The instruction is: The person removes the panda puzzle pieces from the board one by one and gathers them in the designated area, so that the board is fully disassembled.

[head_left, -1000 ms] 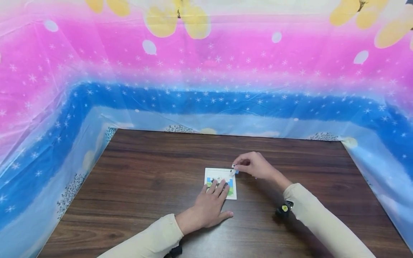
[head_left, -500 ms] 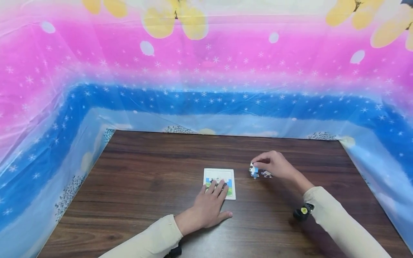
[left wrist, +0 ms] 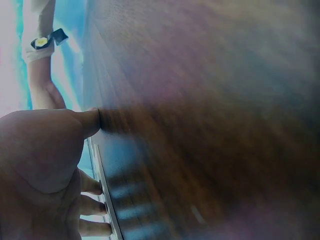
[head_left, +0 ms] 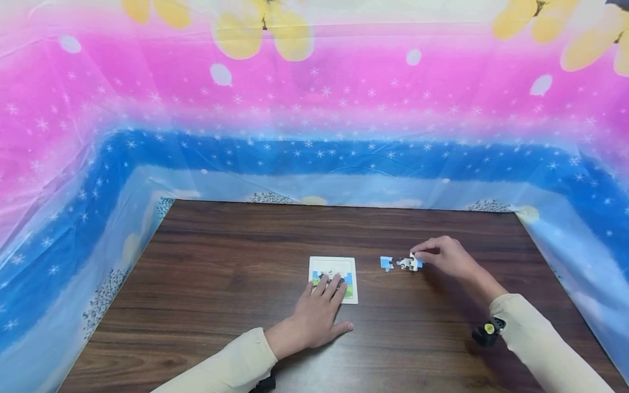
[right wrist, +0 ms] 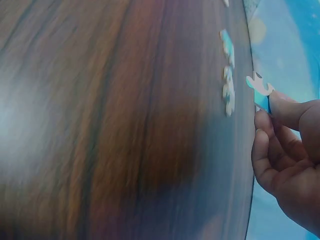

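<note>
My left hand [head_left: 319, 322] lies with spread fingers on the lower part of a small white-framed jigsaw puzzle [head_left: 332, 264], covering some of its blue and green picture. Seen from the left wrist, the fingertips [left wrist: 96, 229] rest at the thin board's edge [left wrist: 107, 192]. Right of the board, my right hand [head_left: 449, 256] pinches a white-and-blue puzzle piece [right wrist: 261, 95] between thumb and fingers, tilted above the table. Just left of it lie a blue puzzle piece [head_left: 386, 262] and a black-and-white one [head_left: 405, 264], which the held piece partly overlaps in the head view.
The dark wooden table [head_left: 221, 262] is bordered by a pink and blue patterned cloth [head_left: 314, 158] at the back and sides. A black wrist camera [head_left: 486, 333] hangs below the right sleeve, close over the tabletop.
My right hand has carried the white-and-blue puzzle piece rightward from the board's upper right corner, past the loose blue piece, to beside the black-and-white piece. The left hand has stayed on the board.
</note>
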The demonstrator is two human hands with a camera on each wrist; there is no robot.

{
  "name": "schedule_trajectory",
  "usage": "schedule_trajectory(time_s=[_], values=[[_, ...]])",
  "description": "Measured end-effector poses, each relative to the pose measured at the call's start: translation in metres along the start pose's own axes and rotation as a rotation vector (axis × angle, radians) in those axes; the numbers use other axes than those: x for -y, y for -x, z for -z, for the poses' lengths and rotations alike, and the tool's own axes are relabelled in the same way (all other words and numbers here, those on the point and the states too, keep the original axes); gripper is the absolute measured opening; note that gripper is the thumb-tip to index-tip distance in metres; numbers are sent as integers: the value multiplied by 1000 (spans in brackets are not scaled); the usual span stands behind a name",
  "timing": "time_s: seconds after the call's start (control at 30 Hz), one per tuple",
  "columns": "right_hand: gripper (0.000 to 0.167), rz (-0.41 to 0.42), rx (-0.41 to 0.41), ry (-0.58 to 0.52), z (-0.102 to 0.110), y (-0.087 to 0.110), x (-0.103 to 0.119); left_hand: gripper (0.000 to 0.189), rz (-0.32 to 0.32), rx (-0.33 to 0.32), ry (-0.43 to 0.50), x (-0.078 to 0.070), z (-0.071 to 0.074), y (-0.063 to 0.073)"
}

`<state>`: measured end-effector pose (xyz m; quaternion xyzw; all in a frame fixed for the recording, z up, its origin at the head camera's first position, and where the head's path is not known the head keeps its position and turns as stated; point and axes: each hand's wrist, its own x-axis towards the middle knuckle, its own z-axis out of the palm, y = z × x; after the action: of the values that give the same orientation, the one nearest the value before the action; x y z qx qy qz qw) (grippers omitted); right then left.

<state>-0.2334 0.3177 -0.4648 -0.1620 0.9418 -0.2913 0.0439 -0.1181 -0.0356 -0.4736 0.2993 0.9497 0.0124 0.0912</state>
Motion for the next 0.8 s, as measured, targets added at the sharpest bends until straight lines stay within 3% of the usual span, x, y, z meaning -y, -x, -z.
schedule_trajectory(time_s=[0.33,0.8], values=[[16,-26,3,28,9,10,-24,85,3,-2,-2,0,-2,-1],[14,-5,21,71,2,4,-33,85,3,-4,-10,1,-3,-1]])
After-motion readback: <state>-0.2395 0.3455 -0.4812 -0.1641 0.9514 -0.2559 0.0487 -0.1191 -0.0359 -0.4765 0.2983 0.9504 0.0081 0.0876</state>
